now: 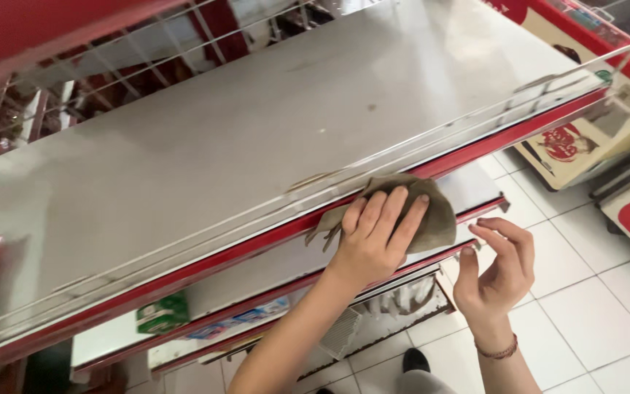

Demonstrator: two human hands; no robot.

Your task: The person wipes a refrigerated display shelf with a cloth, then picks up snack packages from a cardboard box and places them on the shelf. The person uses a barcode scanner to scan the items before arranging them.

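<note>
My left hand (375, 235) presses a crumpled grey-brown cloth (435, 215) flat against the red front edge (205, 264) of a bare grey metal shelf (257, 138). The fingers lie spread over the cloth and point up and to the right. My right hand (499, 264), with a thin bracelet at the wrist, hovers just to the right of the cloth, below the shelf edge. Its fingers are loosely curled and hold nothing. A clear plastic strip (432, 138) runs along the shelf's front lip.
Lower shelves with red edges step out beneath, and a green package (162, 314) lies on one. White floor tiles (585, 306) lie below right. A red and cream display unit (585, 138) stands at the right. My dark shoe (415, 360) shows at the bottom.
</note>
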